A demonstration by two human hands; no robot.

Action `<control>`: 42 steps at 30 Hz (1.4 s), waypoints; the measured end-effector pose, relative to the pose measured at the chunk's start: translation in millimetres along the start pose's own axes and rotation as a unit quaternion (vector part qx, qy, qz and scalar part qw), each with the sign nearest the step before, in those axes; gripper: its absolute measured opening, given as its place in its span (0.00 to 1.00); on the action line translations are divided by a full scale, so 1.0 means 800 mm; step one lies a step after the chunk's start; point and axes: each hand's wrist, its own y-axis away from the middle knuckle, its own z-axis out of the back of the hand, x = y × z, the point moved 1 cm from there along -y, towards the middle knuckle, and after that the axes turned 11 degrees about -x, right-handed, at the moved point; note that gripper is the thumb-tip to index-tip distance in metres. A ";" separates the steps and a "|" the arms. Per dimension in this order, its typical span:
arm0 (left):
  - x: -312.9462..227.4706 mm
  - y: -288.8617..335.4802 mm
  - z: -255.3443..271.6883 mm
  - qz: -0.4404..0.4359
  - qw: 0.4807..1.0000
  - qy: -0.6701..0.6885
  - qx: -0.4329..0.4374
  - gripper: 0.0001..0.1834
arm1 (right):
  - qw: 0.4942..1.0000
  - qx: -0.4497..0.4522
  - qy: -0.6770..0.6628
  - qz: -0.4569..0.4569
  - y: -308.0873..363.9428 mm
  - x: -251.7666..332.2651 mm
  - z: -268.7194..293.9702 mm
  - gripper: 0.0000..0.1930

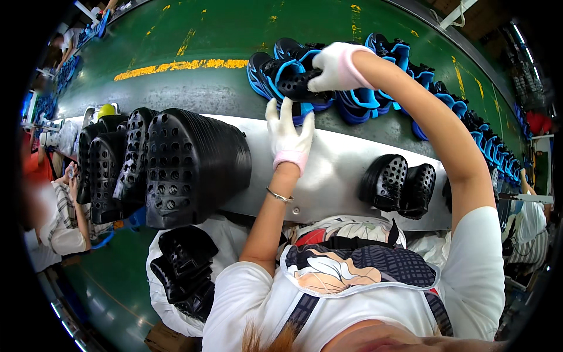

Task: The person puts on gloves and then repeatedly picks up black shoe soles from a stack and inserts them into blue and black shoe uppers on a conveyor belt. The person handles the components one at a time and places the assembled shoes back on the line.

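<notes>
My right hand (337,66), in a white glove with a pink cuff, grips the heel end of a black perforated plastic shoe insert (295,86). This insert sits at the opening of a black and blue sports shoe (258,71), partly inside it; how deep is hidden. Just below the shoe, my left hand (290,134), gloved alike, has its fingers spread toward the shoe's near side. Its fingertips are at the shoe's edge, and whether they press on it I cannot tell.
More black and blue shoes (356,105) line the green belt (217,38) to the right. Along the metal ledge (322,188) stand nested black inserts (199,158) at left and a smaller group (392,183) at right. A white sack (161,293) holds more. Other people work at both sides.
</notes>
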 end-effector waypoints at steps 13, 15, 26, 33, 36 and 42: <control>0.042 -0.025 -0.026 0.009 1.000 0.004 -0.009 0.25 | 0.996 -0.091 0.014 -0.009 -0.115 0.044 -0.120 0.13; 0.044 -0.026 -0.029 0.028 0.999 -0.001 -0.021 0.25 | 0.996 -0.073 0.047 0.002 -0.113 0.064 -0.101 0.13; 0.042 -0.028 -0.024 0.038 0.999 -0.014 -0.013 0.28 | 0.999 -0.025 0.006 -0.040 -0.140 0.078 -0.105 0.16; 0.040 -0.031 -0.025 0.022 0.999 -0.042 -0.019 0.25 | 0.981 -0.106 -0.123 -0.102 -0.163 0.072 -0.127 0.20; 0.002 -0.048 -0.009 -0.009 0.993 -0.108 -0.056 0.23 | 0.999 -0.008 -0.044 -0.015 -0.157 0.063 -0.094 0.15; -0.017 -0.105 -0.010 0.030 0.898 -0.312 0.310 0.20 | 0.986 -0.112 -0.122 0.006 -0.077 0.022 -0.060 0.19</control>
